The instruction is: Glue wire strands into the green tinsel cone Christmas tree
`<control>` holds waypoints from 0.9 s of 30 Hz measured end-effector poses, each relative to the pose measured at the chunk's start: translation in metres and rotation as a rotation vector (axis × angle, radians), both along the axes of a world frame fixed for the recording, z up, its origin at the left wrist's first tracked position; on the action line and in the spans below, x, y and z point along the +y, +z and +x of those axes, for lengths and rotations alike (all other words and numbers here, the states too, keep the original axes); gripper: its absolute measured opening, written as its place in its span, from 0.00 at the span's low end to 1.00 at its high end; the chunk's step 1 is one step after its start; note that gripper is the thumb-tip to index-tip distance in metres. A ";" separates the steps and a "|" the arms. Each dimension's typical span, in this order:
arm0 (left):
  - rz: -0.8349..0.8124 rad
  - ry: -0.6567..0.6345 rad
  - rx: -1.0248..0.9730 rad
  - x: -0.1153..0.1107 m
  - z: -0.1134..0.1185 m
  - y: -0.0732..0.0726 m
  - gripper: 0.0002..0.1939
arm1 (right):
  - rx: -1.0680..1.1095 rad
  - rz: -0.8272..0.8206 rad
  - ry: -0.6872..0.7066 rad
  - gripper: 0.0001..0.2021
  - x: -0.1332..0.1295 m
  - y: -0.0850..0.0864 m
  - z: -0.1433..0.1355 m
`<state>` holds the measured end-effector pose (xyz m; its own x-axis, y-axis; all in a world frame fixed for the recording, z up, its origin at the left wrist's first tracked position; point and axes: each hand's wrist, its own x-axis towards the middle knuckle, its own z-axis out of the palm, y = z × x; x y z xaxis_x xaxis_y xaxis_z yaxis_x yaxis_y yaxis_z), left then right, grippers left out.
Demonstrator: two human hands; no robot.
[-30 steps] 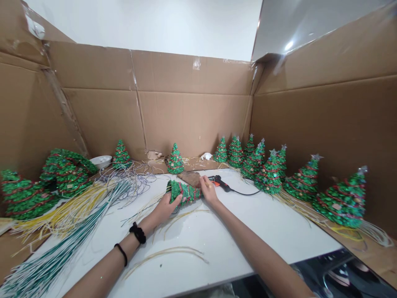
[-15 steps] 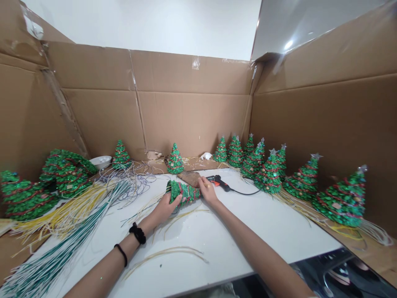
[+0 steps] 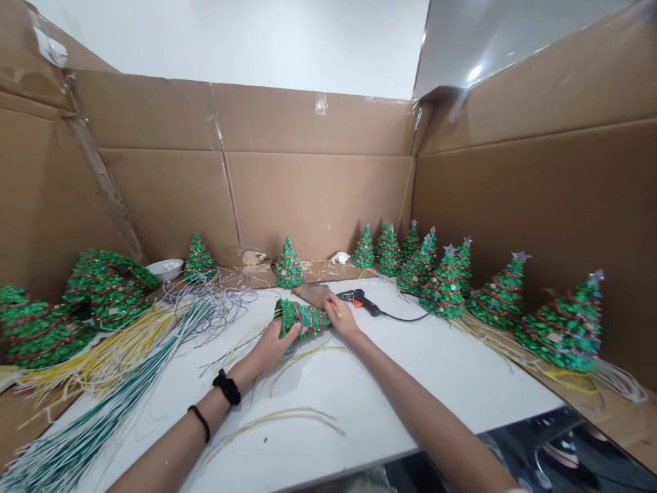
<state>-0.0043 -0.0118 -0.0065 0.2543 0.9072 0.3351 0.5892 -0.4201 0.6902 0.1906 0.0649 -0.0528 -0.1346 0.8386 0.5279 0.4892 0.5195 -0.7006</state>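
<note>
The left hand (image 3: 269, 346) is grasping the wide end of a shiny green, cone-shaped decorative tree with red garlands (image 3: 304, 320). The tree is lying on its side, to the left of a black-and-orange pistol-shaped tool (image 3: 363, 302) and a little nearer than it; whether it is touching the white flat surface (image 3: 452, 363), I cannot tell. The right hand (image 3: 341, 316) is bending its fingers together at the narrow end — I cannot tell if they are gripping the tip or a small piece.

For doing this well, in my judgement, the left hand should be steadying the wide end without crushing the shiny covering, while the right hand should be pressing lightly, only at the tip.

A flat brown piece (image 3: 311, 295) is lying left of the tool, just behind the right hand, and may be crowding the knuckles. The tool's thin black cord (image 3: 405, 318) is running rightward to green trees with silver stars (image 3: 442, 291), so pulling it could be disturbing them. Thin pale-yellow strands (image 3: 287, 413) are lying nearer than the tool and to its left — some could be catching. Farther left, a green-and-white strand bundle (image 3: 138, 380) is spreading.
</note>
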 end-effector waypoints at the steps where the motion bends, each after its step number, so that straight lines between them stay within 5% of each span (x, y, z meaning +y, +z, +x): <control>1: 0.001 -0.005 0.002 0.000 0.000 0.000 0.18 | -0.001 -0.001 -0.002 0.10 0.000 0.000 0.000; 27: -0.021 -0.055 0.008 0.000 -0.001 -0.001 0.18 | 0.003 -0.044 -0.008 0.11 -0.004 0.007 -0.001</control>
